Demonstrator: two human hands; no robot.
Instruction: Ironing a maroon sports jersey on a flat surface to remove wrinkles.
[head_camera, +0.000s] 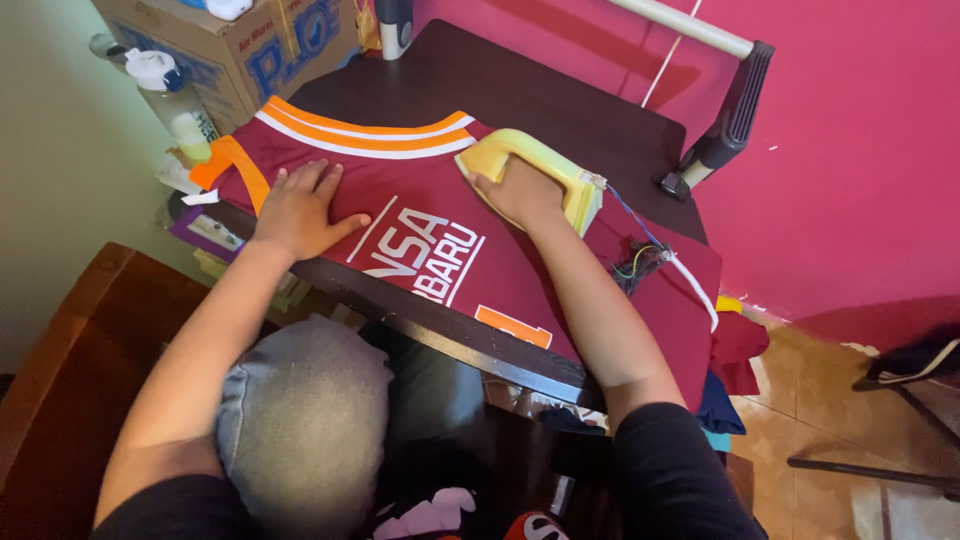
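Note:
A maroon sports jersey (420, 190) with orange and white trim and white lettering lies spread over a dark wooden table (520, 100). My left hand (300, 208) rests flat on the jersey near its left side, fingers apart. My right hand (520, 192) grips the handle of a yellow clothes iron (535, 160), which sits on the jersey's upper right part. The iron's cord (680, 270) with bare coloured wires trails off to the right.
A cardboard box (240, 50) and a plastic bottle (170, 95) stand at the table's far left. A grey bundle (300, 420) lies in my lap. More clothes (735, 350) hang at the table's right end. A black stand (730, 120) leans by the pink wall.

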